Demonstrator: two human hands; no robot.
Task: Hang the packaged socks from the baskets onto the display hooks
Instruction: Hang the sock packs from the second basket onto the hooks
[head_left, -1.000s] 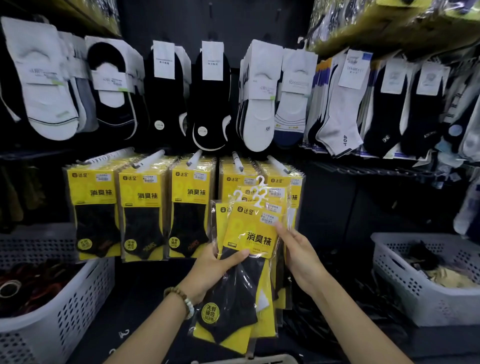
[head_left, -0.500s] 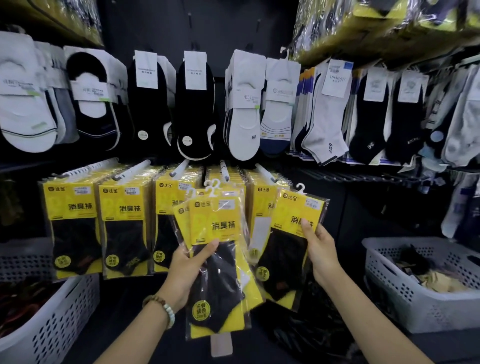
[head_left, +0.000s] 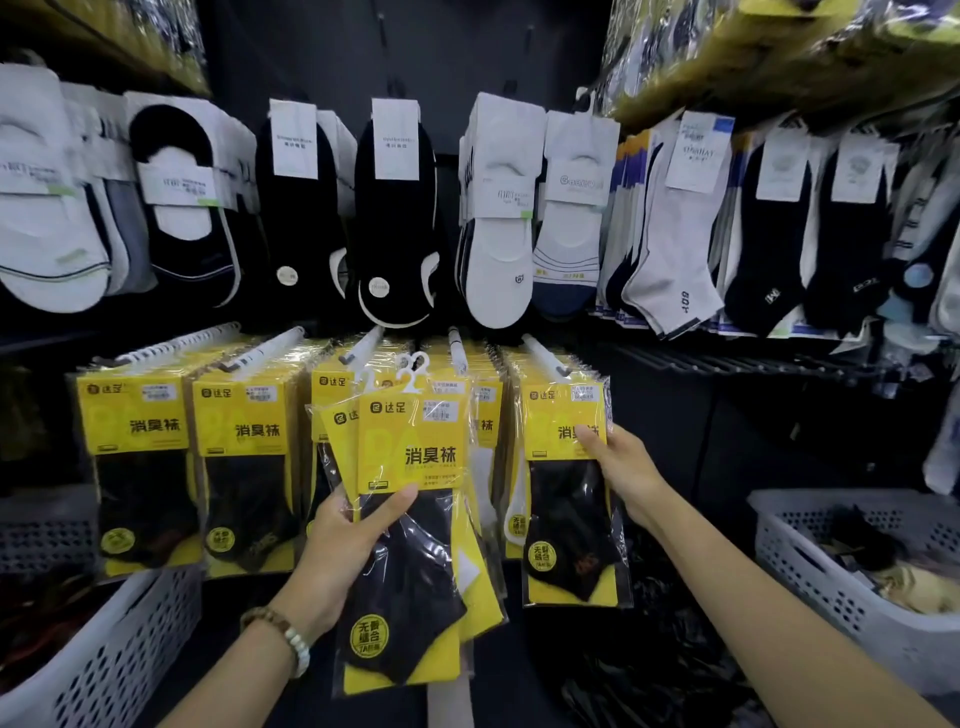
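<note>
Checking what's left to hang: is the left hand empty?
No, the left hand grips a fanned bunch of yellow sock packs around their middle.

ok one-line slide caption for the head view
Left hand holds a fan of yellow sock packs while the right hand grips one pack at the rightmost display hook.

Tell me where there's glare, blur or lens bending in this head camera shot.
Head view: glare streaks the plastic of the sock packs in the left hand; overhead yellow packs top right are smeared; the wide lens tilts the left basket and right basket outward.
</note>
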